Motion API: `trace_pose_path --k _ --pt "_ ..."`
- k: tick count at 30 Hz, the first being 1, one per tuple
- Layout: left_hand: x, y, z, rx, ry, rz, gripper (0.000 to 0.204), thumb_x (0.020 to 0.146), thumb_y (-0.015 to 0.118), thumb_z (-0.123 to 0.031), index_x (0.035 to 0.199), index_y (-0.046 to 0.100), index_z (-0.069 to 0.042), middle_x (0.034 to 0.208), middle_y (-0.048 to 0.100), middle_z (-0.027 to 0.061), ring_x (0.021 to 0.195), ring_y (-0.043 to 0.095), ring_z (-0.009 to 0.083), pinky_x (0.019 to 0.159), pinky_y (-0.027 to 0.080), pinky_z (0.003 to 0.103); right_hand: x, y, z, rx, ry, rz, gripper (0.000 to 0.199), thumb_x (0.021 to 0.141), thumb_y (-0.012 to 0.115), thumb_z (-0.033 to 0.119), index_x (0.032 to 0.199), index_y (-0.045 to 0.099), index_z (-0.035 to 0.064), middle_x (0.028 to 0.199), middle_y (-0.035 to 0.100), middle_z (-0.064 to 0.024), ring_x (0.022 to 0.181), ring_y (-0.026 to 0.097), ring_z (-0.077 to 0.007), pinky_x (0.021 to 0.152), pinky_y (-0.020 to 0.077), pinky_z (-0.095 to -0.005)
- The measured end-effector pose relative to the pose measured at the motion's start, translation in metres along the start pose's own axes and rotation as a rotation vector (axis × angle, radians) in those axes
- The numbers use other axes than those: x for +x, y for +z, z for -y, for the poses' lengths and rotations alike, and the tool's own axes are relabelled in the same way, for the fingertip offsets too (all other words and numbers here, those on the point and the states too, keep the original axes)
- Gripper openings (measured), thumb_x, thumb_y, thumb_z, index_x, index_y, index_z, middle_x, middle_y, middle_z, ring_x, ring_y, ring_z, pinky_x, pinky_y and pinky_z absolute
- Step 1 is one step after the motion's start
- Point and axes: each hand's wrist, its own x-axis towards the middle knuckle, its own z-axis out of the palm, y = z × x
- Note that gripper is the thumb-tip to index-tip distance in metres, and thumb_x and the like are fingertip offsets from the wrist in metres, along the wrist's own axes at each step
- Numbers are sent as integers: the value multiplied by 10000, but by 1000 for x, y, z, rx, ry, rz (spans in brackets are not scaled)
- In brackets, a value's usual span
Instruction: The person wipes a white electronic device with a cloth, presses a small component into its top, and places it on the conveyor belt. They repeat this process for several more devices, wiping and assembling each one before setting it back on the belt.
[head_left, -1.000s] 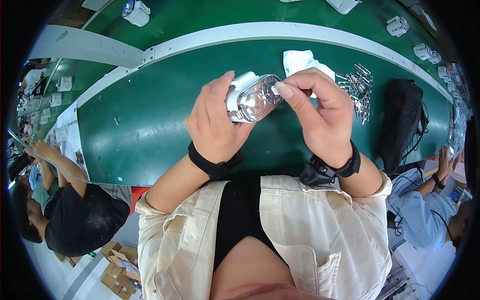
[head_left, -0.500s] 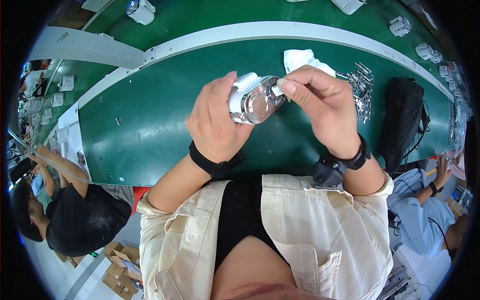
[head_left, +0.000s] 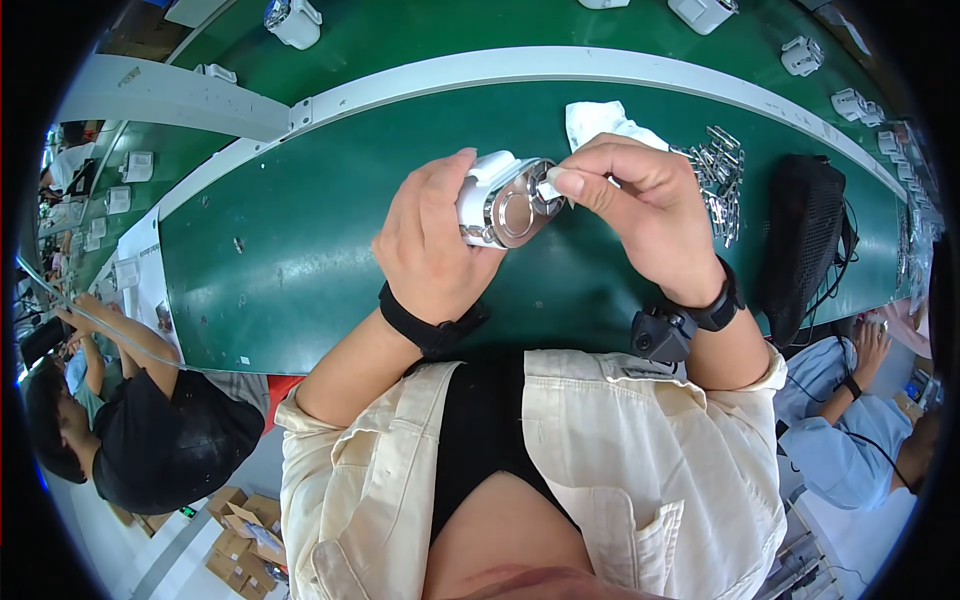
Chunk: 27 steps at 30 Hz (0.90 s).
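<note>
Over the green tabletop, my left hand [head_left: 430, 230] is wrapped round a white housing [head_left: 478, 215] with a chrome-rimmed, mirror-like face [head_left: 517, 214], which is tilted toward the right. Thumb and forefinger of my right hand [head_left: 655, 215] pinch a small white piece [head_left: 548, 188] against the chrome round part at the housing's upper right end. Whether that piece is a wipe, a tab or a sticker I cannot make out. Behind my right hand lies a crumpled white cloth [head_left: 603, 122], and beside it a pile of shiny metal parts [head_left: 718, 175].
A black mesh pouch [head_left: 803, 240] with a cable lies on the right of the table. Past the white rail [head_left: 560, 60], several white housings [head_left: 296, 24] stand on a green surface. One person [head_left: 170, 440] sits at the left, another [head_left: 850, 440] at the right.
My right hand has shifted and turned slightly, with the white piece still pinched at the chrome part. Housings beyond the rail have moved a little rightward. The right-hand person's hand has moved left.
</note>
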Motion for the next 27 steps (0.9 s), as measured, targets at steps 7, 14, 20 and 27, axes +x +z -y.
trace_pose_path --k 7,14,20,27 --pt "2 -2 -3 15 -16 -8 591 669 845 -222 1147 549 -43 954 637 128 773 646 288 582 538 353 -5 16 -2 -537 -534 -249 109 792 707 20 900 698 4 806 653 -87 729 601 -205 674 444 -293" --pt "1 -3 -4 53 -19 -22 711 602 883 -170 1196 513 -43 1006 629 134 804 652 279 671 539 344 -14 27 6 -725 -550 -264 263 720 711 -20 980 680 -39 824 619 -93 678 585 -225 653 395 -332" --pt "2 -2 -1 55 2 -53 715 602 890 -184 1190 510 -43 1008 630 134 807 653 277 670 541 343 -15 27 7 -774 -546 -231 282 707 721 -17 986 684 -41 836 616 -94 658 578 -229 636 407 -323" --pt "1 -1 2 103 44 -50 730 603 899 -233 1188 506 -42 995 633 136 802 652 280 660 541 345 -7 17 5 -657 -566 -222 270 715 730 -2 982 697 -21 818 637 -87 643 572 -218 607 416 -314"
